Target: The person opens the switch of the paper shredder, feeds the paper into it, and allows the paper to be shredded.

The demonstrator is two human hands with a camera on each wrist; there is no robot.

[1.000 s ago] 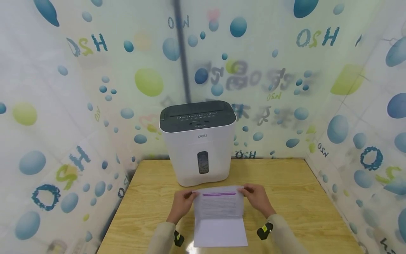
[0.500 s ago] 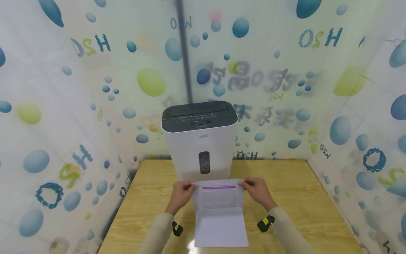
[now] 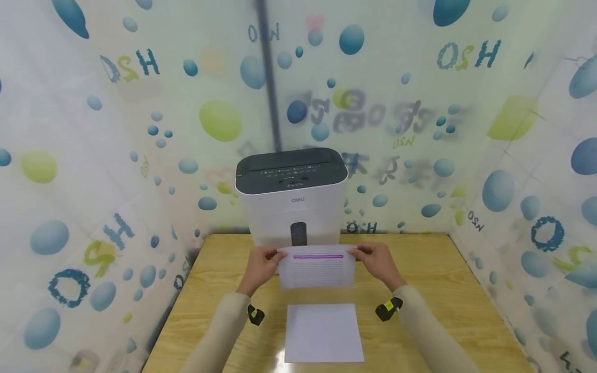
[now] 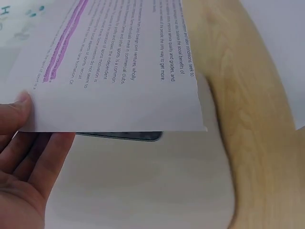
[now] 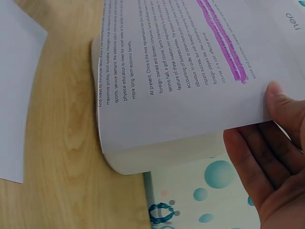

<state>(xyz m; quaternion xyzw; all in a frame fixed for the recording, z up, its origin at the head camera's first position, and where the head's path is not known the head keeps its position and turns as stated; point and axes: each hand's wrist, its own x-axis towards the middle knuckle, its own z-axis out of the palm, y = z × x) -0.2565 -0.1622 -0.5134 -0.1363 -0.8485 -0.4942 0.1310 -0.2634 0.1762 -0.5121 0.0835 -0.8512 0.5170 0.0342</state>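
A printed sheet of paper [image 3: 317, 272] with a purple highlighted line hangs above the table, in front of the white shredder [image 3: 294, 212] with its dark top. My left hand [image 3: 258, 267] pinches the sheet's upper left corner between thumb and fingers, seen also in the left wrist view. At the upper right corner my right hand [image 3: 379, 264] pinches it the same way; in the right wrist view the thumb lies on the printed side. The sheet hides the shredder's lower front. Below it, a blank white sheet [image 3: 324, 334] lies flat on the table, apart from both hands.
The wooden table [image 3: 410, 264] carries the shredder near its back edge. A patterned curtain [image 3: 396, 77] with blue and green drops surrounds the table at the back and sides.
Both hands have raised the printed sheet and carried it away toward the shredder. Its lower edge has come off the blank sheet, which stays in place.
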